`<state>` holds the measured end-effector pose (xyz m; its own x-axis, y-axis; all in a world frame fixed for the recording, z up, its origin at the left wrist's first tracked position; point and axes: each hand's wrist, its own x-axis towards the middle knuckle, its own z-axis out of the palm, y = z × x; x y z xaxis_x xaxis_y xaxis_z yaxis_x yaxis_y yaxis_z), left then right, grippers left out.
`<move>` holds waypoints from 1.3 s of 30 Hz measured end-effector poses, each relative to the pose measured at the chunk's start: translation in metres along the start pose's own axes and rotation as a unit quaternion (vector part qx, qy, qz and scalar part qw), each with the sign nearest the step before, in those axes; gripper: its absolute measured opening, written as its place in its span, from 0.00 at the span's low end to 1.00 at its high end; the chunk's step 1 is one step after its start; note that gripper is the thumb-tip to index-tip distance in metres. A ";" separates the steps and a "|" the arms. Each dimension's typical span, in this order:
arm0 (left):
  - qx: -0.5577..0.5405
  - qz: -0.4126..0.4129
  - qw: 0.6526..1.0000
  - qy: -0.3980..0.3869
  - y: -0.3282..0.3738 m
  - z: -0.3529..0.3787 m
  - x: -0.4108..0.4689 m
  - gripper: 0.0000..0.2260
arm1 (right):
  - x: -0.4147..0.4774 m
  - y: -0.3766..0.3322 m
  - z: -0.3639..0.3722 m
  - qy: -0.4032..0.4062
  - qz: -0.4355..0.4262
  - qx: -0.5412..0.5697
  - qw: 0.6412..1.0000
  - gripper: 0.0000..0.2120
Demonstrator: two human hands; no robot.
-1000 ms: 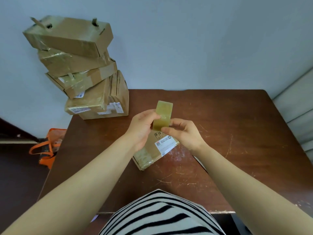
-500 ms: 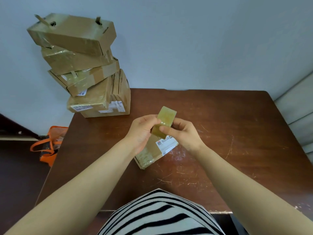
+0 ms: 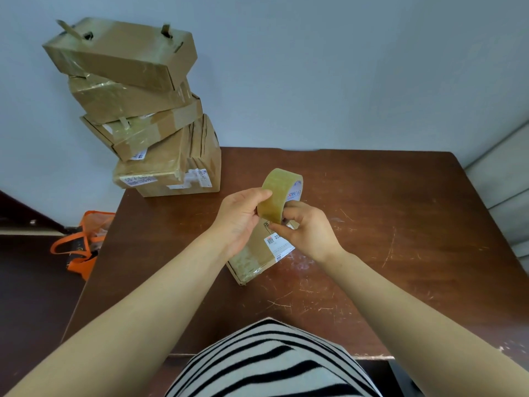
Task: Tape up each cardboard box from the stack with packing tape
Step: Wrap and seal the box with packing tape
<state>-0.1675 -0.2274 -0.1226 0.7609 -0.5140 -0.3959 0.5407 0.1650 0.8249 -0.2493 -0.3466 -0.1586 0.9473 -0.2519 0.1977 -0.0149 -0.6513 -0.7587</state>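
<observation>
A roll of yellowish packing tape [image 3: 279, 194] is held above the brown table [image 3: 386, 224], tilted so its printed core faces right. My left hand [image 3: 239, 217] grips the roll's left side, thumb on its outer face. My right hand [image 3: 307, 229] pinches the roll's lower edge from the right. Under both hands lies a small flat cardboard box [image 3: 257, 255] with a white label, partly hidden. A leaning stack of several cardboard boxes [image 3: 148, 110] stands at the table's far left corner.
An orange bag [image 3: 83, 247] sits on the floor left of the table. A grey wall runs behind the table, and pale panels [image 3: 503, 196] stand at the right. My striped top [image 3: 269, 365] fills the near edge.
The tape roll has turned in my hands, from edge-on to showing its round face and printed core. Both hands stayed over the small box.
</observation>
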 end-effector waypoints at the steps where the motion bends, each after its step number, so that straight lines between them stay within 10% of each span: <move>1: -0.004 -0.002 1.000 0.000 0.000 0.000 0.000 0.08 | 0.000 0.001 0.001 0.006 -0.018 -0.023 1.000 0.06; 5: -0.014 -0.006 1.000 -0.009 0.000 -0.002 0.002 0.09 | 0.000 0.004 0.002 -0.010 -0.053 -0.054 0.997 0.03; 10: 0.038 0.011 0.999 -0.029 -0.006 -0.011 0.002 0.09 | 0.003 -0.014 -0.006 -0.015 0.142 0.270 0.952 0.03; 21: 0.003 0.000 1.000 -0.025 -0.001 -0.010 0.005 0.07 | 0.000 -0.003 -0.002 -0.021 0.058 0.055 0.997 0.02; 27: 0.036 0.020 0.997 -0.071 -0.001 -0.011 0.001 0.16 | 0.005 -0.011 -0.010 -0.021 0.142 0.302 0.943 0.10; 39: 0.048 0.016 0.994 -0.101 0.004 -0.012 -0.001 0.15 | 0.009 -0.007 -0.015 -0.040 0.152 0.397 0.904 0.07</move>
<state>-0.1625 -0.2164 -0.1238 0.6846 -0.6701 -0.2869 0.4725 0.1082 0.8747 -0.2456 -0.3546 -0.1421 0.9586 -0.2595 -0.1170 -0.0750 0.1661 -0.9833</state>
